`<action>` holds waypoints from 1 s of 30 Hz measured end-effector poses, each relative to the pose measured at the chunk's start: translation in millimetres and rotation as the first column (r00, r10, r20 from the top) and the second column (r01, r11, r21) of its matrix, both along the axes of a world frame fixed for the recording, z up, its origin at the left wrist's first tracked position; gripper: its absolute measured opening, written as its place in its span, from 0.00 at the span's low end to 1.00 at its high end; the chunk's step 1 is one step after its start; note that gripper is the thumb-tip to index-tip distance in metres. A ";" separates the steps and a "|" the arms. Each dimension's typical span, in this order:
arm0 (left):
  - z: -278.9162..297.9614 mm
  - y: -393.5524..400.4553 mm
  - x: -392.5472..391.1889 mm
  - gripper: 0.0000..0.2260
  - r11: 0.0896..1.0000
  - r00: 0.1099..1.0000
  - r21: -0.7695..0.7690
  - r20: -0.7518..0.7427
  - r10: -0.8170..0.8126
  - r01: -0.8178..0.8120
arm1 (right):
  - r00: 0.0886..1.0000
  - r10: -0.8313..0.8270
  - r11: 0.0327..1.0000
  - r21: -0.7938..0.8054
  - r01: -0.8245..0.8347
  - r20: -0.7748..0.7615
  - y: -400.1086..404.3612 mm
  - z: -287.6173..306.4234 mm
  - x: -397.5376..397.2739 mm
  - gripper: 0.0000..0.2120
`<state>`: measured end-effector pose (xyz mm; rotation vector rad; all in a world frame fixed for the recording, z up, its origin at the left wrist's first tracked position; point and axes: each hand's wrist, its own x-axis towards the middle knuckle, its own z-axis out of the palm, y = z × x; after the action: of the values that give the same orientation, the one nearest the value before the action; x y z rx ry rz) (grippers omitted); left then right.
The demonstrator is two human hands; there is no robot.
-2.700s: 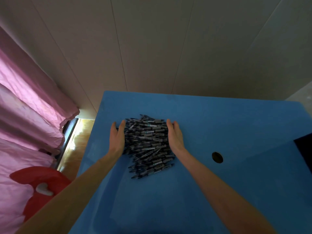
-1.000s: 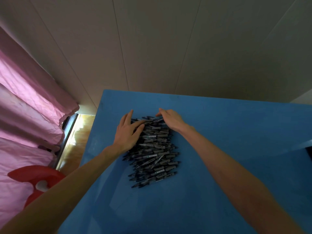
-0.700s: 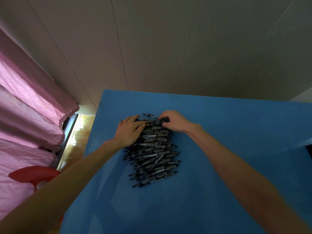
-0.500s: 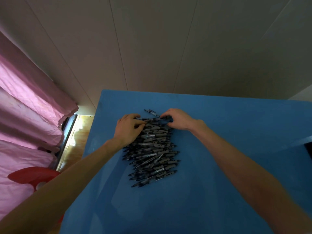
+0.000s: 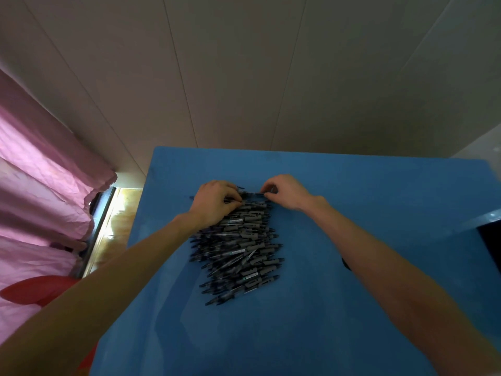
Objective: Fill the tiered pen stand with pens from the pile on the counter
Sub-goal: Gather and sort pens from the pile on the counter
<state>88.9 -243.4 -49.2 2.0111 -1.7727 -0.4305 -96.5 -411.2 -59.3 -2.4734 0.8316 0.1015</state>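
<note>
— Where are the pens?
— Pile of pens [image 5: 238,245] lies mid-counter on the blue counter [image 5: 366,191], dark barrels mostly side by side.
— Hands?
— Both at the pile's far end. Left hand [image 5: 215,203] rests on the heap, fingers curled round some pens there. Right hand [image 5: 286,191] pinches the end of one pen [image 5: 253,194] between thumb and fingertips.
— Anything else?
— Pink curtain [image 5: 40,191] at left, pale panelled wall [image 5: 271,77] behind.
</note>
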 end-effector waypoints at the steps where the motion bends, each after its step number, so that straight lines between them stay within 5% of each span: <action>1: -1.4 -2.1 -1.1 0.06 1.000 1.000 0.015 -0.003 0.001 -0.001 | 1.000 -0.016 1.000 -0.004 0.016 0.004 -1.2 -0.6 -2.0 0.08; 9: -18.3 3.0 7.2 0.19 0.993 0.997 0.089 -0.020 0.076 -0.074 | 0.994 0.061 0.996 -0.054 -0.065 -0.089 0.6 -2.1 -7.6 0.21; 16: -23.0 11.5 24.3 0.22 0.971 0.994 0.213 0.007 0.109 -0.108 | 0.959 0.189 0.961 -0.163 -0.225 -0.212 -5.4 2.1 -1.7 0.15; 30: -21.5 1.7 27.2 0.10 0.989 0.990 0.148 -0.143 0.007 0.014 | 0.970 0.208 0.937 -0.259 -0.235 -0.129 -7.0 -2.0 -28.9 0.14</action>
<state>116.1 -241.7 -70.7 2.0205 -1.7010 -0.7097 -125.4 -418.2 -61.3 -2.8392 0.6380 0.2050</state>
